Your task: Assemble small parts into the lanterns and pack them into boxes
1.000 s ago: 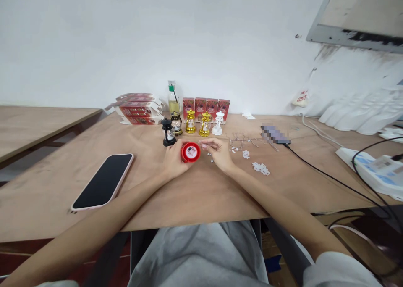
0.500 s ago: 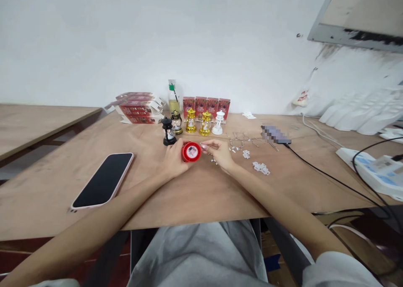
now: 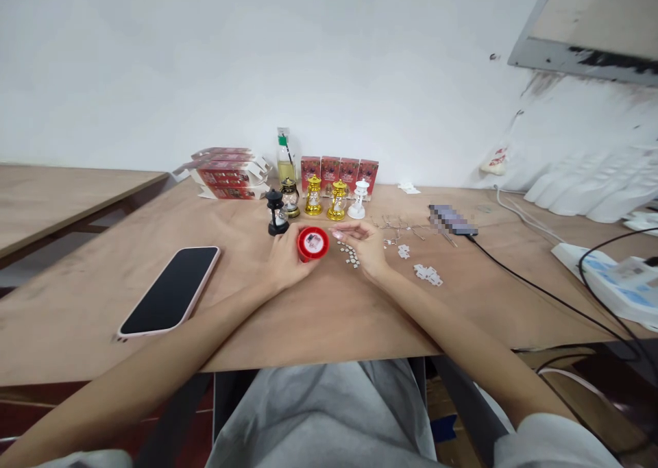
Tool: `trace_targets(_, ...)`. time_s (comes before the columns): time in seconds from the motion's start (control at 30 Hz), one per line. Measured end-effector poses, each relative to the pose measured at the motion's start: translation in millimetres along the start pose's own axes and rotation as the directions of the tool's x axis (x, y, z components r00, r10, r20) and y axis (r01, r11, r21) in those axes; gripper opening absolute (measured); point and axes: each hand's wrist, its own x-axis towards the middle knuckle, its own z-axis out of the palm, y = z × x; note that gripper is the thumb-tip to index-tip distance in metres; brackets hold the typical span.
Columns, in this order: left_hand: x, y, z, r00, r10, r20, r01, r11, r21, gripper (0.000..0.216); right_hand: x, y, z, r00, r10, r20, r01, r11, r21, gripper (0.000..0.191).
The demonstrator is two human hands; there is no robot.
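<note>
My left hand (image 3: 286, 257) grips a small red lantern (image 3: 312, 243), tipped so its round base faces me. My right hand (image 3: 362, 244) rests just right of it, fingers curled and pinched near the base; whatever they hold is too small to make out. Tiny white parts (image 3: 351, 256) lie on the wooden table (image 3: 329, 310) under that hand. A black lantern (image 3: 277, 213) stands just behind my left hand.
Two gold lanterns (image 3: 325, 198), a white one (image 3: 358, 201) and a dark one stand before red boxes (image 3: 339, 168) and a bottle (image 3: 284, 158). Flat red boxes (image 3: 229, 174) lie at back left, a phone (image 3: 171, 290) at left. More small parts (image 3: 427, 273), metal wire pieces and a black cable (image 3: 545, 290) lie to the right.
My right hand has drawn back slightly from the lantern's base and lifted, uncovering the row of tiny white parts. The view shifted a little.
</note>
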Motion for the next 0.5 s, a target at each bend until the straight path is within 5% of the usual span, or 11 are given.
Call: trace_targets(0.5,-3,-1,1,0.995,0.051,-0.086,-0.053,0.998,-0.017,0.065,-21,-12,11,0.962,-0.27,0.036,0.273,0.954,-0.128,0.008)
